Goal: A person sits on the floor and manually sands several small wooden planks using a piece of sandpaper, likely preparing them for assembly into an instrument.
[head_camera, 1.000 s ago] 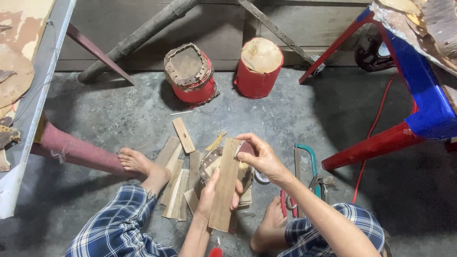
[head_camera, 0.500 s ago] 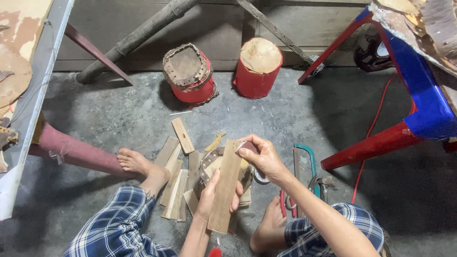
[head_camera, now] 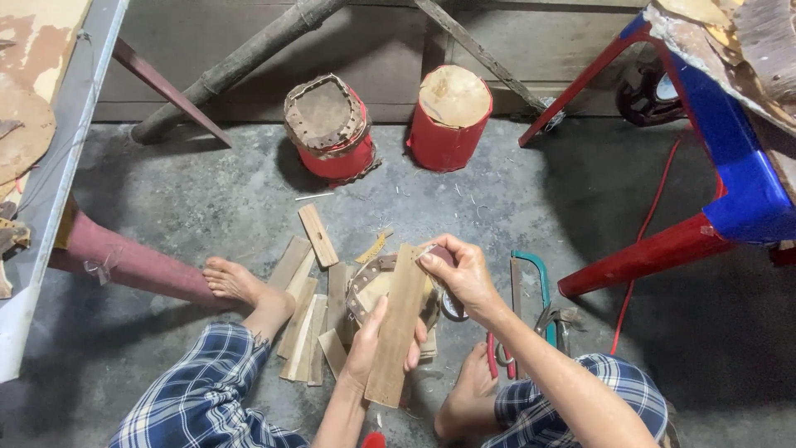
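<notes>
My left hand (head_camera: 375, 348) has its grip closed around the lower half of the wooden slat (head_camera: 398, 323), long axis running away from me; my right hand (head_camera: 456, 270) pinches its far end.

**Wooden slat held over round frame**

Flat wooden slat (head_camera: 396, 328), light brown, long and narrow, held nearly upright in view, tilted slightly right at the top. Left hand (head_camera: 375, 344) grips its lower half, right hand (head_camera: 454, 270) pinches the top end. Behind it, a round studded frame (head_camera: 365, 286) (mostly hidden), on the concrete floor.
</notes>
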